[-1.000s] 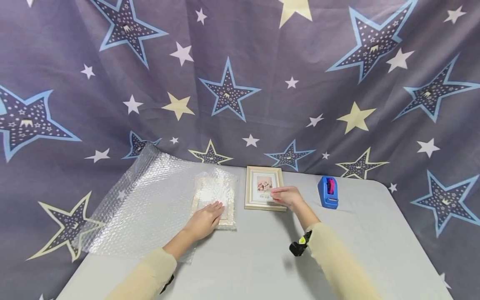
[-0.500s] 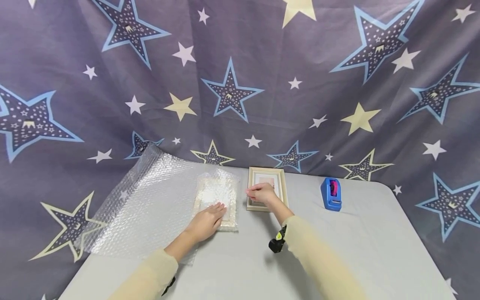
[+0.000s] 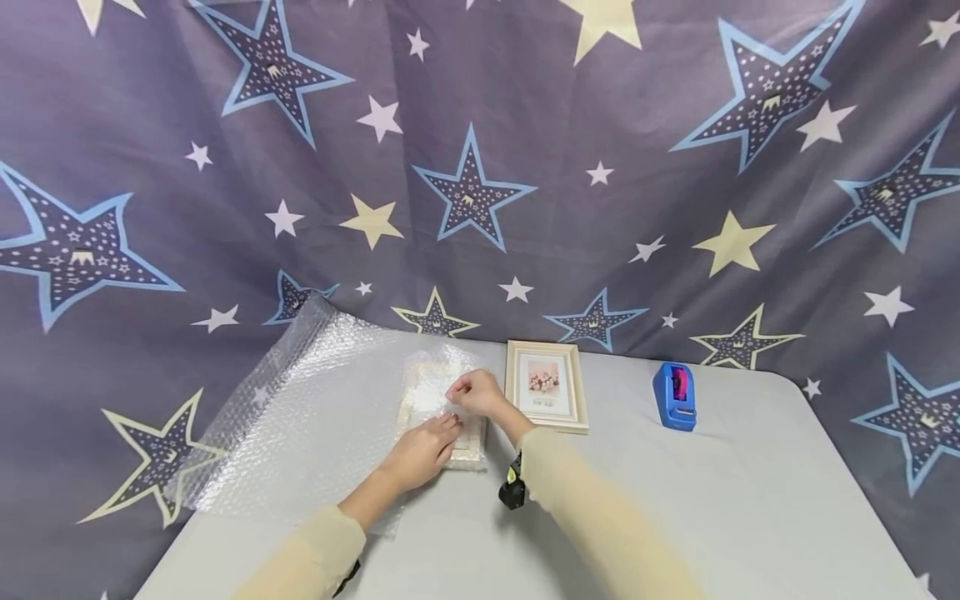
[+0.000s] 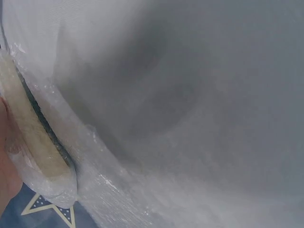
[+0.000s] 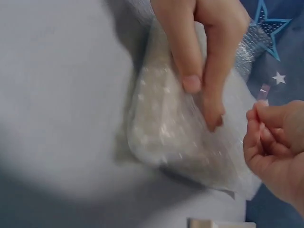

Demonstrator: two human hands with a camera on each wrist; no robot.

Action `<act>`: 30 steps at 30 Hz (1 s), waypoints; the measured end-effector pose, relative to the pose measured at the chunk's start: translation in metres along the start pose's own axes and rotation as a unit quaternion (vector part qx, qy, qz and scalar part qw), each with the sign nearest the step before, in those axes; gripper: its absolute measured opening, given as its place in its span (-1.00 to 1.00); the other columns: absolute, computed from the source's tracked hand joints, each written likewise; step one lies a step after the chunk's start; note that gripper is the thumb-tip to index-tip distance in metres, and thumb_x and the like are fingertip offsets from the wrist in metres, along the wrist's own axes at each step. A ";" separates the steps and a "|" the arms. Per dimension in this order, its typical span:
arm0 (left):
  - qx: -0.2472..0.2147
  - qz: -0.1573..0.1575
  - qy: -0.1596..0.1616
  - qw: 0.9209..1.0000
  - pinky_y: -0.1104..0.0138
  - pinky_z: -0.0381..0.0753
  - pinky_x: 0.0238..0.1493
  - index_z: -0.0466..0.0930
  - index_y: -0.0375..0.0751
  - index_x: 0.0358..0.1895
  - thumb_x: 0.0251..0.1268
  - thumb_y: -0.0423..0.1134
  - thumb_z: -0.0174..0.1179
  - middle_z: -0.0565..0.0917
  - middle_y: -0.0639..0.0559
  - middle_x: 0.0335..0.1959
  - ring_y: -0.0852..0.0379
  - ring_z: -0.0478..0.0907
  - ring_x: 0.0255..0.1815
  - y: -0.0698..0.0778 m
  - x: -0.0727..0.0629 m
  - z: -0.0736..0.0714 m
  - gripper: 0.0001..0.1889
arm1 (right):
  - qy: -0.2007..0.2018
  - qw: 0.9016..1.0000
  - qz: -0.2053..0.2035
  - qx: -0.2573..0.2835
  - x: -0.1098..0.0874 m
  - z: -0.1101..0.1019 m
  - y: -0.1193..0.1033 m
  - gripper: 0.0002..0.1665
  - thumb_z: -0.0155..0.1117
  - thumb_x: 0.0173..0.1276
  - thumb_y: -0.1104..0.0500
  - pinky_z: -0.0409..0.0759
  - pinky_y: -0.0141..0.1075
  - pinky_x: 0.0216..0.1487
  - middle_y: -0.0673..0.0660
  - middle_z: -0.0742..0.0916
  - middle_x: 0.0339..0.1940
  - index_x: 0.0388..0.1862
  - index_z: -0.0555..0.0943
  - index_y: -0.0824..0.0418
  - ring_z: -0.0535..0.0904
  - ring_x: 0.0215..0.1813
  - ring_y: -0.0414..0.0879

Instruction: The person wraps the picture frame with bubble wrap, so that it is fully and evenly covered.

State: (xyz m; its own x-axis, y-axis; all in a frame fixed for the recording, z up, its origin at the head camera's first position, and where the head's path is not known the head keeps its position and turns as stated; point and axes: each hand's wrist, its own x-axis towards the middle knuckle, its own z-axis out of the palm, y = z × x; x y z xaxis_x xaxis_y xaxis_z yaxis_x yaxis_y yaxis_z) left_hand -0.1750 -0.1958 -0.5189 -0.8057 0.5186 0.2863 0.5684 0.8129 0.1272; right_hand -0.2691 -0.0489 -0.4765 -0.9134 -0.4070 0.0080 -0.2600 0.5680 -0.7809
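Note:
A picture frame (image 3: 426,379) wrapped in clear bubble wrap (image 3: 315,408) lies on the table, the rest of the sheet spreading to its left. My left hand (image 3: 424,452) presses down on the wrapped frame; in the right wrist view its thumb and a finger push on the plastic. Close above the frame, my right hand (image 3: 477,393) pinches a short strip of clear tape (image 5: 263,92) between thumb and fingertips, just past the left hand's fingertips. The left wrist view catches the frame's wrapped side edge (image 4: 35,123).
A second, unwrapped frame (image 3: 581,400) with a flower picture lies right of the wrapped one. Farther right stands a blue tape dispenser (image 3: 672,400) with a pink core. A star-patterned curtain (image 3: 555,208) hangs behind the pale table (image 3: 675,508).
My right hand has moved left with the tape, from over the unwrapped frame to above the wrapped one. The left hand has stayed on the wrapped frame.

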 end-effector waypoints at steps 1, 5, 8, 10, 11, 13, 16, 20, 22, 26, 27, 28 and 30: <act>0.001 -0.002 -0.004 1.000 0.04 0.45 0.38 0.55 -0.34 0.17 0.34 -0.27 0.09 0.57 -0.21 0.23 -0.13 0.49 0.32 0.001 0.000 0.001 -0.62 | -0.001 1.000 -0.004 0.002 0.000 0.004 -0.001 -0.86 0.30 0.22 0.25 0.38 -0.57 -0.52 0.20 0.77 -0.47 -0.39 0.75 0.30 0.39 -0.56 -0.33; 0.011 -0.003 -0.004 1.000 0.07 0.46 0.38 0.56 -0.33 0.16 0.35 -0.26 0.08 0.57 -0.18 0.24 -0.11 0.49 0.32 0.003 -0.001 0.004 -0.63 | 0.004 1.000 0.000 0.017 0.000 0.017 0.003 -0.87 0.29 0.22 0.27 0.36 -0.57 -0.54 0.18 0.75 -0.50 -0.40 0.74 0.30 0.39 -0.57 -0.33; 0.009 0.000 0.000 1.000 0.07 0.47 0.37 0.56 -0.33 0.16 0.36 -0.26 0.07 0.57 -0.18 0.24 -0.11 0.49 0.32 0.004 -0.001 0.005 -0.63 | 0.011 1.000 -0.004 0.013 0.000 0.020 0.007 -0.86 0.31 0.22 0.25 0.37 -0.58 -0.56 0.17 0.75 -0.52 -0.42 0.73 0.31 0.38 -0.61 -0.34; 0.010 0.000 0.001 1.000 0.08 0.47 0.38 0.56 -0.32 0.16 0.36 -0.26 0.07 0.57 -0.17 0.24 -0.10 0.49 0.32 0.004 -0.001 0.004 -0.63 | 0.014 1.000 -0.011 0.006 0.001 0.019 0.007 -0.84 0.32 0.22 0.22 0.38 -0.57 -0.56 0.18 0.75 -0.54 -0.44 0.72 0.31 0.38 -0.62 -0.33; 0.010 0.000 0.002 1.000 0.08 0.47 0.38 0.56 -0.32 0.17 0.36 -0.26 0.07 0.57 -0.17 0.24 -0.10 0.49 0.32 0.003 -0.002 0.004 -0.63 | 0.018 1.000 -0.019 -0.003 0.002 0.018 0.007 -0.83 0.33 0.21 0.21 0.38 -0.57 -0.55 0.18 0.75 -0.55 -0.45 0.72 0.31 0.39 -0.61 -0.33; 0.011 -0.002 0.003 1.000 0.07 0.46 0.38 0.55 -0.31 0.17 0.35 -0.26 0.07 0.58 -0.16 0.24 -0.09 0.49 0.32 0.002 -0.002 0.003 -0.62 | 0.028 0.998 -0.042 -0.026 0.005 0.017 0.008 -0.83 0.34 0.19 0.21 0.41 -0.56 -0.53 0.18 0.75 -0.55 -0.49 0.71 0.31 0.41 -0.59 -0.32; 0.013 -0.005 0.000 1.000 0.08 0.45 0.39 0.55 -0.30 0.18 0.36 -0.25 0.07 0.58 -0.16 0.24 -0.08 0.48 0.33 0.000 -0.002 0.001 -0.62 | 0.039 0.994 -0.072 -0.077 0.009 0.013 0.008 -0.84 0.36 0.17 0.23 0.41 -0.55 -0.49 0.16 0.73 -0.57 -0.55 0.68 0.29 0.42 -0.56 -0.29; 0.020 -0.011 -0.007 1.000 0.09 0.46 0.39 0.54 -0.28 0.19 0.37 -0.23 0.06 0.58 -0.15 0.24 -0.07 0.49 0.33 -0.002 -0.002 0.000 -0.61 | 0.028 0.984 -0.102 -0.144 0.013 0.011 0.008 -0.81 0.36 0.19 0.22 0.43 -0.50 -0.45 0.10 0.70 -0.60 -0.59 0.63 0.24 0.42 -0.54 -0.26; 0.022 -0.012 -0.007 1.000 0.09 0.46 0.39 0.54 -0.28 0.19 0.37 -0.23 0.06 0.58 -0.14 0.24 -0.06 0.49 0.33 -0.002 -0.002 0.000 -0.61 | 0.018 0.979 -0.113 -0.171 0.014 0.011 0.007 -0.79 0.35 0.20 0.21 0.45 -0.48 -0.43 0.08 0.69 -0.60 -0.60 0.61 0.23 0.44 -0.53 -0.24; 0.020 -0.009 -0.009 1.000 0.09 0.46 0.38 0.54 -0.29 0.20 0.38 -0.23 0.05 0.57 -0.14 0.24 -0.06 0.49 0.33 -0.002 -0.002 -0.001 -0.61 | 0.007 0.969 -0.121 -0.214 0.016 0.011 0.005 -0.78 0.35 0.21 0.22 0.50 -0.45 -0.42 0.06 0.70 -0.59 -0.62 0.61 0.22 0.51 -0.51 -0.19; 0.019 -0.008 -0.010 1.000 0.10 0.46 0.38 0.54 -0.29 0.20 0.38 -0.23 0.05 0.57 -0.14 0.24 -0.06 0.49 0.33 -0.001 -0.002 -0.001 -0.61 | 0.005 0.967 -0.121 -0.225 0.016 0.011 0.005 -0.78 0.35 0.21 0.22 0.51 -0.45 -0.42 0.06 0.71 -0.59 -0.62 0.61 0.22 0.53 -0.51 -0.18; 0.018 -0.007 -0.011 1.000 0.10 0.46 0.39 0.54 -0.30 0.20 0.38 -0.23 0.04 0.57 -0.15 0.25 -0.06 0.49 0.33 -0.001 -0.001 0.000 -0.61 | 0.004 0.965 -0.120 -0.233 0.016 0.011 0.005 -0.79 0.35 0.20 0.23 0.53 -0.44 -0.42 0.06 0.71 -0.59 -0.61 0.62 0.21 0.55 -0.50 -0.17; 0.016 -0.006 -0.013 1.000 0.10 0.46 0.39 0.53 -0.30 0.20 0.38 -0.24 0.04 0.57 -0.16 0.25 -0.07 0.49 0.33 0.000 -0.001 -0.001 -0.61 | 0.002 0.960 -0.120 -0.253 0.017 0.012 0.005 -0.81 0.34 0.19 0.24 0.57 -0.43 -0.40 0.05 0.72 -0.58 -0.61 0.62 0.21 0.60 -0.47 -0.15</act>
State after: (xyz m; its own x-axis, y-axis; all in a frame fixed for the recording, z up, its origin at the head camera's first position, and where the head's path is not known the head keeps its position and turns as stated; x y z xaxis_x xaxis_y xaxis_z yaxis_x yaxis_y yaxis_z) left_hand -0.1742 -0.1966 -0.5186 -0.8171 0.5143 0.2605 0.5528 0.8272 0.1005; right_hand -0.2817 -0.0616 -0.4874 -0.8098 -0.5663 0.1532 -0.5801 0.7339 -0.3535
